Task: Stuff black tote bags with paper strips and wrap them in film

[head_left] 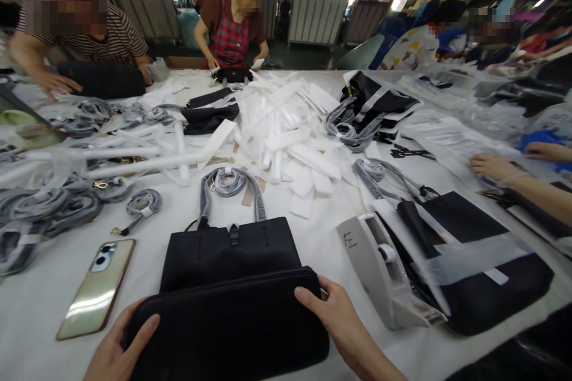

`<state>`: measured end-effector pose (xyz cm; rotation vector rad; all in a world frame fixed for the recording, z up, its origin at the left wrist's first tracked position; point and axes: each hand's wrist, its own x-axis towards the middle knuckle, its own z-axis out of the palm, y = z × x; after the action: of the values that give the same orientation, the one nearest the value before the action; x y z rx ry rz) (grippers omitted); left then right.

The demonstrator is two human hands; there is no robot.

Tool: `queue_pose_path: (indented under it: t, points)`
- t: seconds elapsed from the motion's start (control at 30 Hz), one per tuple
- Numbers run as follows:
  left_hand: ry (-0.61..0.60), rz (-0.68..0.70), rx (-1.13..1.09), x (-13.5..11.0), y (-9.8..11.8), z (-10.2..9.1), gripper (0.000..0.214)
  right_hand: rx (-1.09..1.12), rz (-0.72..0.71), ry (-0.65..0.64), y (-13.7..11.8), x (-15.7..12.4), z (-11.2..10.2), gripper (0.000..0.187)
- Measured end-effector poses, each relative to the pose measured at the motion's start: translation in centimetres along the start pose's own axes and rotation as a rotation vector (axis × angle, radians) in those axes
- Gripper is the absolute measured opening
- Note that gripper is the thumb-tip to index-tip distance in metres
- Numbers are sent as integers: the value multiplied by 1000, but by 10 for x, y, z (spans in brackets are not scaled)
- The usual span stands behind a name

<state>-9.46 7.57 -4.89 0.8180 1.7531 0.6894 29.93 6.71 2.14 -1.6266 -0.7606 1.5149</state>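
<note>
Grip clasped at both ends: left hand (117,350) and right hand (340,317) hold the black padded fabric pouch (227,330).
Its long axis runs left-right across lower centre of frame, with both hands equally near.

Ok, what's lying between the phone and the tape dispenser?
The black bag, with both hands on its near end: left hand on the phone side, right hand on the tape dispenser side. Head view shows it.
</note>
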Motion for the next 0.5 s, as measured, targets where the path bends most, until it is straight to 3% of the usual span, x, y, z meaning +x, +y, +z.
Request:
queue_pose_path:
  t: [0.1, 0.27, 0.37, 0.5]
  points:
    - [-28, -7, -56, 5, -4, -3, 68, 124, -25, 64, 0, -5, 1, 48]
    - [-16, 69, -1, 12, 0, 1, 61, 186, 39, -5, -16, -4, -1, 55]
    - [-9, 162, 71, 8, 9, 9, 55, -71, 46, 62, -22, 10, 1, 65]
    - [105, 268, 157, 4, 15, 22, 53, -600, -102, 252, -1, 39, 15, 59]
